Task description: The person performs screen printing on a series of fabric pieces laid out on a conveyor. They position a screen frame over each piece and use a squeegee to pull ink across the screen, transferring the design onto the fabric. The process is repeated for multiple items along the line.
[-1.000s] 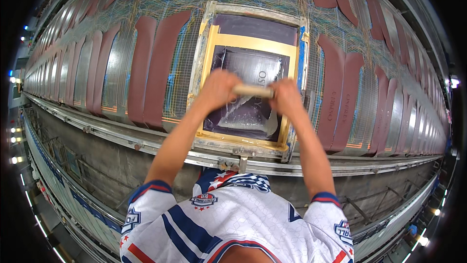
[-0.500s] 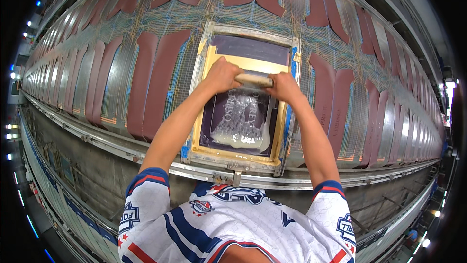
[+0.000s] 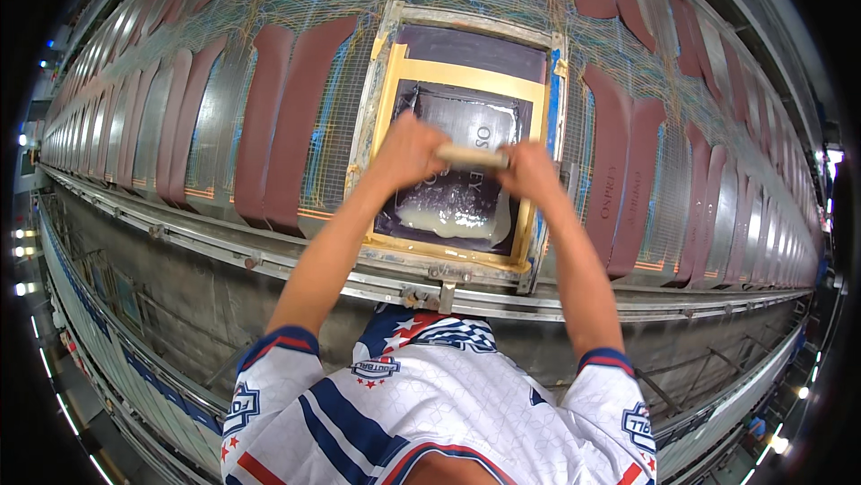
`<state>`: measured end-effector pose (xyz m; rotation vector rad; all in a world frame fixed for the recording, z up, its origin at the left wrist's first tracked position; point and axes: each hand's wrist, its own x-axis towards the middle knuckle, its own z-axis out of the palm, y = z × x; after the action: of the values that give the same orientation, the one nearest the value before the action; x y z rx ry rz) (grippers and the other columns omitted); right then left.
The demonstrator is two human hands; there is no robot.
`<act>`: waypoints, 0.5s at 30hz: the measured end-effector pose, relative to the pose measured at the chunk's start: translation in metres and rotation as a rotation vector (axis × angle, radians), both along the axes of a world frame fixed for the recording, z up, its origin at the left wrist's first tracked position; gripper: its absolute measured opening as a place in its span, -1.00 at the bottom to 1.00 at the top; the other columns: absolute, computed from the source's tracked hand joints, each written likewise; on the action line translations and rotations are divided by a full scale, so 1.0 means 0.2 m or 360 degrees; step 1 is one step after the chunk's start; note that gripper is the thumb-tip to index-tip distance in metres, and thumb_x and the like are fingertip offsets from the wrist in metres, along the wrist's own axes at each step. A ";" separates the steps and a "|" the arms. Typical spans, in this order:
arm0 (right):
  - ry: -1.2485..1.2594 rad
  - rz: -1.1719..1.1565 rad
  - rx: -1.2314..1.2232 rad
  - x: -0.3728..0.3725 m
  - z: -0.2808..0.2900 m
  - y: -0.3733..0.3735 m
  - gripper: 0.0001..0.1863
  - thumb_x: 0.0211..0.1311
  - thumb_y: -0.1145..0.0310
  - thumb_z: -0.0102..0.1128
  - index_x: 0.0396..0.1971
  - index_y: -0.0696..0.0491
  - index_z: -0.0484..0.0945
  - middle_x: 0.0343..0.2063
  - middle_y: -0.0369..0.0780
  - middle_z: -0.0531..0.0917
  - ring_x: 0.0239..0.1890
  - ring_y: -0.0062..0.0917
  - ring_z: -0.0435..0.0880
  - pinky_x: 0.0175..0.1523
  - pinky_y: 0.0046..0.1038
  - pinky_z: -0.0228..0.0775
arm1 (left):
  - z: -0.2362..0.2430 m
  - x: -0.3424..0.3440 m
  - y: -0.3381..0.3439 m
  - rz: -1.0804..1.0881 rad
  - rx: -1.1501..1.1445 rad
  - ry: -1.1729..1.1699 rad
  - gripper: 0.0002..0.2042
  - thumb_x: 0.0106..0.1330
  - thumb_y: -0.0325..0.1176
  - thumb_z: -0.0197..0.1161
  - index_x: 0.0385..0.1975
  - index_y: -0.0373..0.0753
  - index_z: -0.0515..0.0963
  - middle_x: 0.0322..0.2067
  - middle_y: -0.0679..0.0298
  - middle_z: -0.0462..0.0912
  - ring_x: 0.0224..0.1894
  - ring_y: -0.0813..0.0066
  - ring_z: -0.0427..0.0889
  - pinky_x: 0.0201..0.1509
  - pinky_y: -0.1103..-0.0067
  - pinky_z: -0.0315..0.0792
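Observation:
A squeegee (image 3: 473, 156) with a pale handle lies crosswise over the dark mesh of a screen printing frame (image 3: 360, 140). My left hand (image 3: 411, 151) is closed round its left end, and my right hand (image 3: 529, 168) grips the right end. On the near side of the squeegee, a pool of clear, whitish ink (image 3: 453, 220) spreads over the mesh. Beyond the squeegee a smooth, wiped patch of mesh shows lettering. Yellow tape (image 3: 475, 70) borders the printing area inside the frame. The squeegee's blade is mostly hidden beneath the handle and my hands.
The frame rests on a long table with maroon fabric pieces (image 3: 280, 126) laid out in rows on both sides. Printed pieces (image 3: 619, 171) lie to the right. A metal rail (image 3: 332, 279) with a clamp (image 3: 446, 297) runs along the table's near edge.
Both hands have drawn the squeegee toward me over the mesh, leaving a wiped area behind it. The frame and table appear higher in the picture.

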<state>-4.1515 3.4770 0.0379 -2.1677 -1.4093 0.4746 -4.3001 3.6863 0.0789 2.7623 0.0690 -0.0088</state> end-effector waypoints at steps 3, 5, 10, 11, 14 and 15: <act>-0.0057 -0.0015 0.0052 -0.42 0.01 -0.22 -0.61 -0.26 0.38 0.55 -0.32 0.06 0.64 -0.37 -0.12 0.66 -0.16 -0.20 0.61 0.03 -0.20 0.43 | -0.02 -0.43 -0.23 0.0002 0.0081 -0.0056 -0.72 -0.17 -0.27 0.56 -0.41 -0.03 0.65 -0.45 0.37 0.62 -0.36 0.34 0.55 -0.12 0.38 0.29; -0.0068 0.0031 0.0045 -0.46 0.08 -0.27 -0.62 -0.16 0.27 0.56 -0.29 0.06 0.66 -0.38 -0.12 0.66 -0.12 -0.21 0.59 0.07 -0.21 0.39 | -0.03 -0.48 -0.29 -0.0010 0.0125 -0.0220 -0.71 -0.16 -0.25 0.54 -0.39 -0.03 0.64 -0.41 0.39 0.60 -0.34 0.35 0.55 -0.12 0.37 0.28; -0.0145 -0.0628 0.0342 -0.13 -0.02 -0.27 -0.61 0.17 0.09 0.36 -0.12 0.05 0.66 -0.25 -0.10 0.68 -0.06 -0.17 0.58 0.13 -0.14 0.33 | -0.04 -0.43 -0.27 0.0019 0.0193 -0.0008 -0.74 -0.04 -0.06 0.48 -0.42 -0.01 0.67 -0.38 0.36 0.65 -0.26 0.34 0.61 -0.14 0.31 0.34; -0.0292 -0.0917 0.0435 -0.05 -0.09 -0.28 -0.61 0.19 0.08 0.33 -0.12 0.05 0.65 -0.24 -0.09 0.68 -0.04 -0.16 0.58 0.15 -0.13 0.32 | -0.05 -0.44 -0.27 0.0022 0.0257 -0.0067 -0.74 -0.09 -0.08 0.50 -0.41 0.02 0.69 -0.40 0.39 0.65 -0.29 0.35 0.61 -0.18 0.34 0.34; -0.0299 -0.1565 0.0312 0.10 -0.30 -0.32 -0.64 0.28 0.08 0.21 -0.16 0.07 0.64 -0.21 -0.01 0.70 -0.04 -0.07 0.61 0.12 -0.08 0.36 | -0.08 -0.47 -0.32 0.0016 0.0383 -0.0101 -0.75 -0.11 -0.12 0.52 -0.40 0.05 0.71 -0.42 0.44 0.64 -0.31 0.38 0.60 -0.20 0.38 0.33; -0.0023 -0.1620 0.0203 0.14 -0.33 -0.31 -0.64 0.28 0.08 0.19 -0.17 0.09 0.64 -0.19 0.00 0.70 -0.04 -0.05 0.61 0.11 -0.07 0.37 | -0.06 -0.45 -0.31 0.0024 0.0421 -0.0103 -0.76 -0.10 -0.13 0.52 -0.40 0.05 0.70 -0.42 0.44 0.64 -0.30 0.39 0.60 -0.19 0.39 0.32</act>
<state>-4.1225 3.4144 -0.0277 -2.4161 -0.1959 -0.0217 -4.3909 3.6248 0.0660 3.0234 0.0792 0.1011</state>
